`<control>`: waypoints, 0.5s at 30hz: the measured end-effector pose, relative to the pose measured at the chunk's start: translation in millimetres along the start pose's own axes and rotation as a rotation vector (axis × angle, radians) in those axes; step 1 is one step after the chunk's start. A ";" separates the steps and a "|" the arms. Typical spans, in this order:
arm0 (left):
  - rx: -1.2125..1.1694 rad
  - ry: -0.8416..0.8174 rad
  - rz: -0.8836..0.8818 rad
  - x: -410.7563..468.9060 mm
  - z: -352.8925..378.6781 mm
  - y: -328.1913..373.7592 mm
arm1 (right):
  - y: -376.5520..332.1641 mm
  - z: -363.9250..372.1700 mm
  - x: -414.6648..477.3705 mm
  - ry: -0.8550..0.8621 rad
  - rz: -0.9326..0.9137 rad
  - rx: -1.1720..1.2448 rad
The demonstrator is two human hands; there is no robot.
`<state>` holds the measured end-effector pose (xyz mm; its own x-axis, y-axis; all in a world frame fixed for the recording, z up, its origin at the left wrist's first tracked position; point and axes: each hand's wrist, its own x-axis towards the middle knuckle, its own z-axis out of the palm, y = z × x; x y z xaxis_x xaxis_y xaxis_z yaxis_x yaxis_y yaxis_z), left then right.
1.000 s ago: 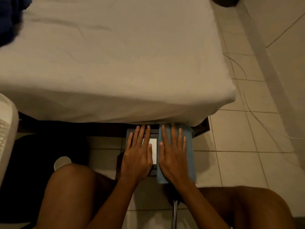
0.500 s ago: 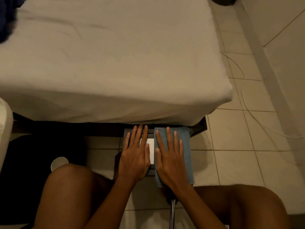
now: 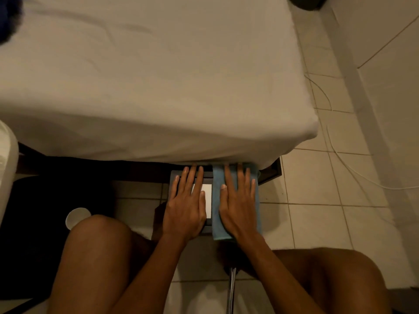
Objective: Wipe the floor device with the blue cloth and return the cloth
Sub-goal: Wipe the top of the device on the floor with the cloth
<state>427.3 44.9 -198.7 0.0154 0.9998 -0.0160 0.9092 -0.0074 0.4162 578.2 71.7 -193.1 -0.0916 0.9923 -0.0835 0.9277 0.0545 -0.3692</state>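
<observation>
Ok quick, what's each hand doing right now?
Left hand: open, flat on the device, holding nothing.
Right hand: open, pressed flat on the cloth, not gripping it.

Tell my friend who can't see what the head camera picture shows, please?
The right hand presses a blue cloth flat on a dark floor device by the bed, while the left hand rests flat on the device.
</observation>
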 end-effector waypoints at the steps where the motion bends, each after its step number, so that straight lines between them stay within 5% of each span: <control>1: -0.002 -0.002 0.002 -0.5 0.2 -0.1 | -1.8 1.2 -7.2 -0.011 -0.010 0.004; 15: 0.000 -0.017 -0.002 -2.4 -0.4 0.1 | -2.4 0.3 -26.9 -0.021 -0.004 0.043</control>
<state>427.2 42.5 -198.2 0.0208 0.9993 -0.0318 0.9094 -0.0057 0.4159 578.3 44.9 -190.3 -0.1030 0.9895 -0.1009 0.9111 0.0531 -0.4088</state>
